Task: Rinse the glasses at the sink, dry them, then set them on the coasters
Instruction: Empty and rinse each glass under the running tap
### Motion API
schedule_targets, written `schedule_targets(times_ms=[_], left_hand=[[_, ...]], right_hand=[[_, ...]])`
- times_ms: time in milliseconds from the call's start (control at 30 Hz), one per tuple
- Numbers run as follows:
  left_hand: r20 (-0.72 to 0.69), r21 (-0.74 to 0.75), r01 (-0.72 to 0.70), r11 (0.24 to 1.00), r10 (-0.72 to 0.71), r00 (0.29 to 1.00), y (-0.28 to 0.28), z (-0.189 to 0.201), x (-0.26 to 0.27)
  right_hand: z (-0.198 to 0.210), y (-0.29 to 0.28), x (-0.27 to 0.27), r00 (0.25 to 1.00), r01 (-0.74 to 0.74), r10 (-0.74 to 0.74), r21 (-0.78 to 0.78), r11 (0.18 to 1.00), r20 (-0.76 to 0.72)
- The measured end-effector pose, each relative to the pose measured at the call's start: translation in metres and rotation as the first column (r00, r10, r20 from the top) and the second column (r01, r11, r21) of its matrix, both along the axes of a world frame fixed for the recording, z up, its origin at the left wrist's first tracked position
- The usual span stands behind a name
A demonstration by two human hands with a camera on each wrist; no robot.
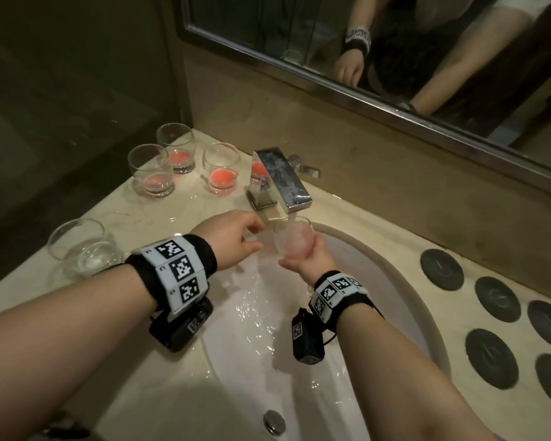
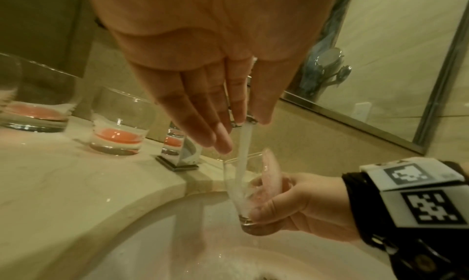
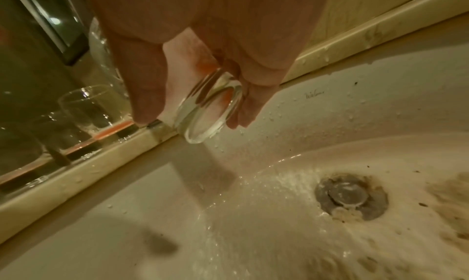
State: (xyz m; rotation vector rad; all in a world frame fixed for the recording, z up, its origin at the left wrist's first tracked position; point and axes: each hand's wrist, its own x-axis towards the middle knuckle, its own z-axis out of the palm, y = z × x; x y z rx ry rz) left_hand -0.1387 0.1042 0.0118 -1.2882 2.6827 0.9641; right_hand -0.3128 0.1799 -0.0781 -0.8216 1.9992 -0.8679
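Far left: I see a clear glass (image 1: 80, 246) on the desk (image 1: 172, 218), near edge, a little water in it.
Back left: four glasses with pink residue (image 1: 220, 169) stand grouped by the faucet (image 1: 282, 179).
Left hand (image 1: 233, 241): released, fingers straight, holding nothing, hovering just beside the stream.
Centre: water pours from the faucet into the rinsing glass (image 1: 292, 238), over the sink (image 1: 404, 300).
Right hand (image 1: 309, 257): grasping that glass near its base, tilted.
Far right: dark round coasters (image 1: 441, 268) lie bare on the desk.
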Motion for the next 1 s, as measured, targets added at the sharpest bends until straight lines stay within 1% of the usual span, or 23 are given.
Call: schedule_targets(times_ms=[133, 233, 333, 567, 633, 767, 867, 933, 1000], left_hand=[[0.011, -0.007, -0.010, 1.000, 0.010, 1.000, -0.012, -0.003, -0.003], [0.009, -0.009, -0.005, 1.000, 0.005, 1.000, -0.019, -0.006, -0.010], [0.006, -0.008, 0.001, 1.000, -0.001, 1.000, -0.023, -0.009, -0.015], [0.019, -0.014, 0.008, 1.000, -0.008, 1.000, -0.022, -0.013, -0.015], [0.025, -0.012, 0.012, 1.000, -0.012, 1.000, -0.021, -0.013, -0.014], [0.027, -0.007, 0.008, 1.000, -0.008, 1.000, -0.018, -0.011, -0.014], [0.031, -0.007, 0.007, 1.000, -0.006, 0.999, -0.014, -0.009, -0.017], [0.038, -0.011, 0.016, 1.000, -0.016, 0.999, -0.011, -0.008, -0.021], [0.037, -0.006, 0.023, 1.000, -0.022, 0.999, -0.007, -0.007, -0.024]], right_hand=[[-0.005, -0.009, -0.002, 1.000, 0.019, -0.019, 0.001, 1.000, 0.025], [-0.007, -0.010, -0.004, 1.000, 0.007, -0.007, 0.016, 1.000, 0.013], [-0.008, -0.009, -0.005, 1.000, 0.012, -0.012, -0.001, 1.000, 0.028], [-0.003, -0.006, -0.009, 1.000, -0.024, 0.024, -0.012, 1.000, -0.001], [0.003, -0.002, -0.012, 0.999, -0.043, 0.043, -0.018, 0.999, -0.020], [0.011, 0.009, -0.019, 0.991, -0.086, 0.088, 0.024, 0.996, -0.098], [0.019, 0.018, -0.025, 0.954, -0.142, 0.162, 0.096, 0.985, -0.252], [0.029, 0.021, -0.030, 0.893, -0.198, 0.273, 0.233, 0.952, -0.357], [0.040, 0.025, -0.035, 0.812, -0.222, 0.399, 0.407, 0.886, -0.426]])
